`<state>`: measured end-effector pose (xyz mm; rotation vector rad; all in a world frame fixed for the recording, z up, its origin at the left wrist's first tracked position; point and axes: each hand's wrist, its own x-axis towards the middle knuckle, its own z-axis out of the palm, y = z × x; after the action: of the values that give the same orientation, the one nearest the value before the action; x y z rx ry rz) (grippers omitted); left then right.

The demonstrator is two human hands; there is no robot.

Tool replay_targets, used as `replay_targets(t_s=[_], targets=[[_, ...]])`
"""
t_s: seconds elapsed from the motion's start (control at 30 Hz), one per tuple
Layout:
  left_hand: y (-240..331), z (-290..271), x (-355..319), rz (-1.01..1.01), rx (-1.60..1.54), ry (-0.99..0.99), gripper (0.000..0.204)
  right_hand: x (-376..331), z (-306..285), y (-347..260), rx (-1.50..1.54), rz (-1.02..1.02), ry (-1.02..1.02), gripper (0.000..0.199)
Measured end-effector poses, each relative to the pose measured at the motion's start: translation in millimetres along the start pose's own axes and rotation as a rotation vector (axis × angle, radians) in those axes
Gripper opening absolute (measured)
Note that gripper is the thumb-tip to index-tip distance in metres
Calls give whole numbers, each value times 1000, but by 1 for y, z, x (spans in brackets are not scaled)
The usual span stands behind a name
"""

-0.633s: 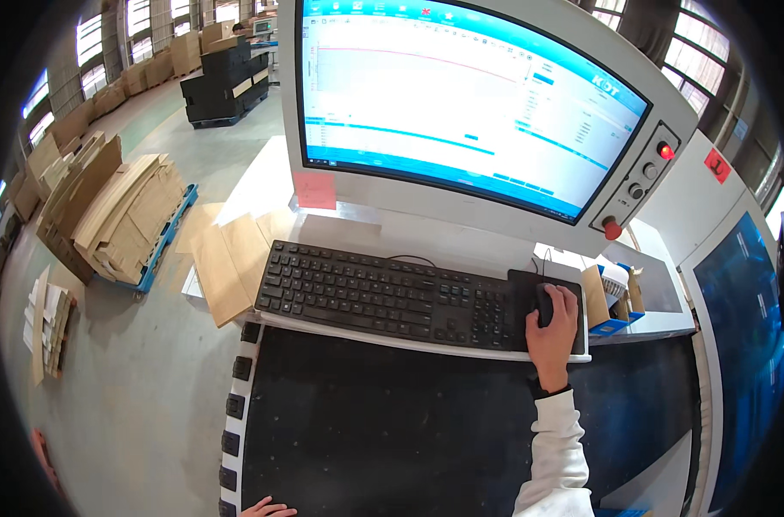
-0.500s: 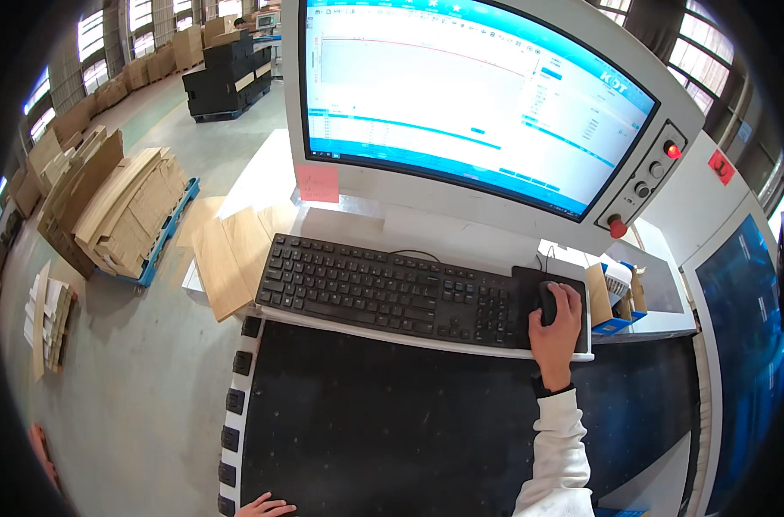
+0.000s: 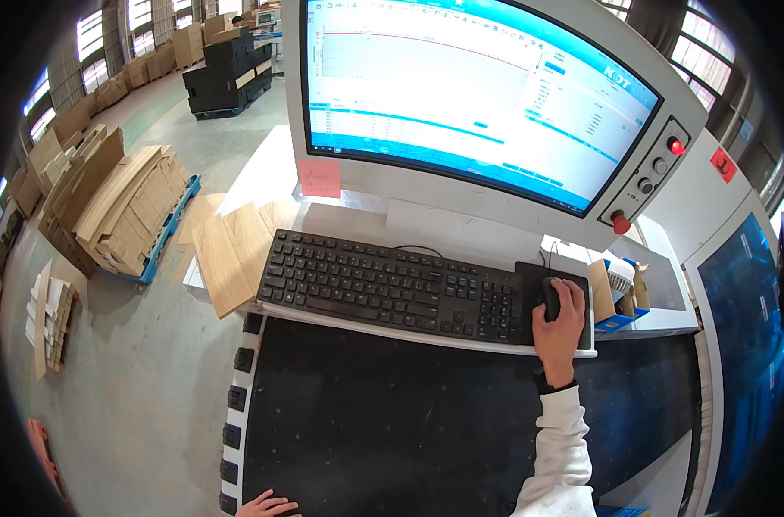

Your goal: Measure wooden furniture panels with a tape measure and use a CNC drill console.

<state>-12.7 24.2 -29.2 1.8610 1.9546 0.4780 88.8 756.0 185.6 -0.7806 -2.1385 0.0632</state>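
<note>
My right hand [image 3: 562, 326] is curled over a black computer mouse [image 3: 549, 299], which rests on a dark mouse pad [image 3: 530, 274] at the right end of a white shelf. To its left lies a black keyboard [image 3: 366, 284], untouched. Low in the picture, my left hand [image 3: 268, 505] has its fingers stretched out at the left edge of a black belt-like surface [image 3: 409, 405]; only part of that hand shows. Above the keyboard stands a large lit monitor [image 3: 443, 95] with a graph and tables on its screen.
Beside the screen is a panel with a red push button [image 3: 620, 221] and a lit red lamp [image 3: 676, 146]. Wood-look boards [image 3: 232, 258] lie left of the keyboard. A small open box [image 3: 614, 297] stands right of the mouse. Stacked panels [image 3: 133, 211] sit on a blue pallet at left.
The view has shifted very slightly, so the keyboard and monitor sit a few pixels over. Both hands keep their places, the right one still over the mouse.
</note>
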Motion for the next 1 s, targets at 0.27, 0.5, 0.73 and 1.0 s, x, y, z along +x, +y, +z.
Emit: replay_targets(t_s=[0.27,0.5,0.73,1.0], targets=[[-1,3,-5,-21,-8,-51,90,3,1,-3,26,0,-18,53],[-2,0,-4,-6,-5,-56,85,-3,2,4,-1,-3,-34,56],[-3,1,-3,10,-11,-35,85,-1,1,3,35,-28,-30,54],[0,-6,0,-48,239,-388,83,0,0,6,45,-21,-34,54]])
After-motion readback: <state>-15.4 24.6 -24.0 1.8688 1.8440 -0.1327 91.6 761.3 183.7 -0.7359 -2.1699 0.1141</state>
